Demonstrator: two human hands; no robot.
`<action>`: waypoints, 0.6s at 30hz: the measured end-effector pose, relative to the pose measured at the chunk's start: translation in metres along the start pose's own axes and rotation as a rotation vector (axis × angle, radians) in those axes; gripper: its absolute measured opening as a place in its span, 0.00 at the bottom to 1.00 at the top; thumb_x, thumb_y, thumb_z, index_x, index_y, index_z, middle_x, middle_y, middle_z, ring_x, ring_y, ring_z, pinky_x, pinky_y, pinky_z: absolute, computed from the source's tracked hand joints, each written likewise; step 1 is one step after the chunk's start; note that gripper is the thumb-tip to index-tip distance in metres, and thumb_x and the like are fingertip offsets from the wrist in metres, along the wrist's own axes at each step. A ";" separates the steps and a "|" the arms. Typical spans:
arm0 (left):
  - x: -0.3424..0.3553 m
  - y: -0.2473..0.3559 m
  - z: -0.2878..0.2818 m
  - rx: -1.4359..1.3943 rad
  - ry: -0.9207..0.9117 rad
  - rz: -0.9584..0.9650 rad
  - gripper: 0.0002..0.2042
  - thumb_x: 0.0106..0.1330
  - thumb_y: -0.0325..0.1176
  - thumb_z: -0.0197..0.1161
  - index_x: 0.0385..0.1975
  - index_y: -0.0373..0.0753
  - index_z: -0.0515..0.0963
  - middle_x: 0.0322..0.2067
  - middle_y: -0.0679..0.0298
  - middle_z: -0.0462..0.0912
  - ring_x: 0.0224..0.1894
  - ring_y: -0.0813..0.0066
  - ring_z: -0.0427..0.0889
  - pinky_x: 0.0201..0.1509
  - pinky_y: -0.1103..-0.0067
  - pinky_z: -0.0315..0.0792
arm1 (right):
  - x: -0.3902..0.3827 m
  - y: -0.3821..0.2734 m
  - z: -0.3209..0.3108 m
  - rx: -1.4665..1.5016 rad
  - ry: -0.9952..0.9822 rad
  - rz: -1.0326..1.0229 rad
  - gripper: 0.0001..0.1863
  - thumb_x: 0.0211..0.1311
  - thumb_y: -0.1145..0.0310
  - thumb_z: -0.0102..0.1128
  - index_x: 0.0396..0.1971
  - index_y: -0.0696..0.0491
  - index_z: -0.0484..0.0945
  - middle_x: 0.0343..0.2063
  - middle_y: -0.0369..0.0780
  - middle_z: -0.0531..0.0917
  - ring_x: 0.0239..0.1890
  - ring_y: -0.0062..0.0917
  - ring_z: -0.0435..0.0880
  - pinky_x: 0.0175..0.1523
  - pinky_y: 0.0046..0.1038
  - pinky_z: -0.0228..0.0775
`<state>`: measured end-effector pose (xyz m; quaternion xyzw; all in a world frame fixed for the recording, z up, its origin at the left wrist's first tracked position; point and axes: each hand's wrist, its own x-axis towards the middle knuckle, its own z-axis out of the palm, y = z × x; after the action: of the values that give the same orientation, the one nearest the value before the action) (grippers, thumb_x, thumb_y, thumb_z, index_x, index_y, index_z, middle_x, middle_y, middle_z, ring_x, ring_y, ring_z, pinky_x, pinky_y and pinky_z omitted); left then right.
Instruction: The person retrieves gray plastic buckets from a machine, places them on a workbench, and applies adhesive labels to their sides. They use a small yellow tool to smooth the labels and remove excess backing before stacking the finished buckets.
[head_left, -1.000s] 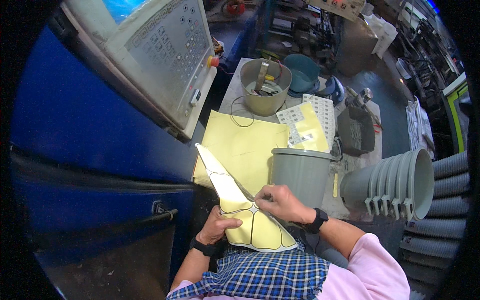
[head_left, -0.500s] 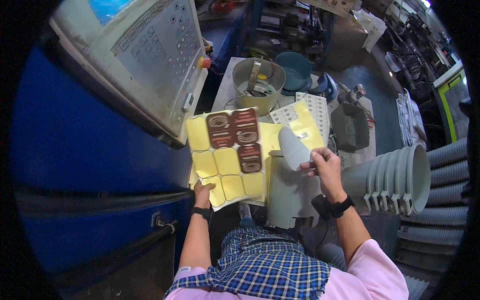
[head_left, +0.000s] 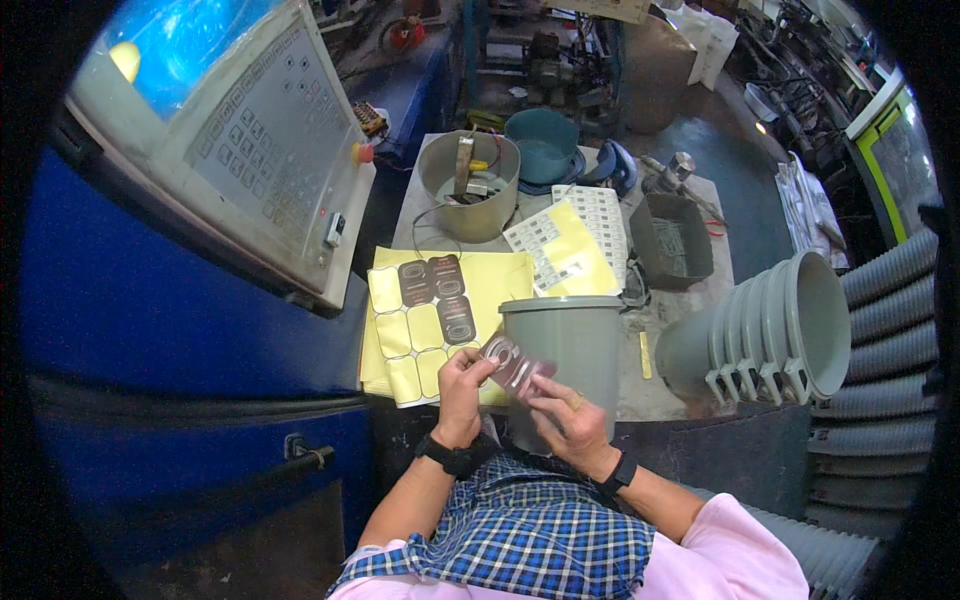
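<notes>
Between my two hands is a brown rounded label (head_left: 513,366) with pale printed rings and lines. My left hand (head_left: 464,396) pinches its left edge, while the fingers of my right hand (head_left: 574,424) are closed on its right end, slightly blurred. Just behind the label stands an upside-down-looking grey plastic bucket (head_left: 572,345), its lower part partly hidden by my hands. To the left, a sheet of labels (head_left: 408,333) lies on a stack of yellow sheets (head_left: 495,268), with a few brown labels left on it among bare yellow spaces.
On the table (head_left: 690,360) are a beige tub (head_left: 490,215) with tools, a teal bowl (head_left: 540,140), small-print label sheets (head_left: 590,235) and a dark grey bin (head_left: 672,240). Nested grey buckets (head_left: 765,330) lie at right. A control panel (head_left: 255,150) rises at left.
The label sheet has gone from my left hand onto the stack. My left hand has moved right to the label, which my right hand has brought in, printed side now showing.
</notes>
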<state>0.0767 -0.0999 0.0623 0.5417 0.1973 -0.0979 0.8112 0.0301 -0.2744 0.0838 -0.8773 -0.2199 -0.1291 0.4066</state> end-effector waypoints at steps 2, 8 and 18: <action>-0.005 0.007 0.008 -0.038 -0.108 -0.041 0.05 0.56 0.24 0.60 0.31 0.34 0.74 0.29 0.68 0.78 0.29 0.83 0.73 0.36 0.87 0.66 | -0.010 0.003 -0.016 0.113 -0.038 0.072 0.20 0.48 0.75 0.64 0.44 0.55 0.74 0.53 0.45 0.74 0.39 0.31 0.82 0.37 0.27 0.76; -0.024 0.013 0.028 -0.053 -0.252 -0.141 0.09 0.54 0.25 0.61 0.34 0.37 0.73 0.30 0.69 0.77 0.30 0.83 0.73 0.36 0.85 0.66 | -0.030 0.025 -0.054 0.865 -0.057 0.808 0.30 0.60 0.66 0.58 0.59 0.58 0.61 0.53 0.44 0.70 0.37 0.20 0.79 0.32 0.19 0.73; -0.071 -0.002 0.059 0.414 -0.223 0.332 0.22 0.52 0.33 0.65 0.46 0.33 0.71 0.44 0.57 0.75 0.51 0.68 0.72 0.55 0.76 0.66 | -0.016 0.030 -0.087 0.462 -0.094 0.548 0.10 0.54 0.73 0.61 0.35 0.58 0.73 0.27 0.40 0.80 0.30 0.21 0.80 0.34 0.23 0.73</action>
<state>0.0247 -0.1583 0.1103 0.7066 -0.0088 -0.0611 0.7049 0.0267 -0.3632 0.1125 -0.7936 -0.0183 0.0783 0.6032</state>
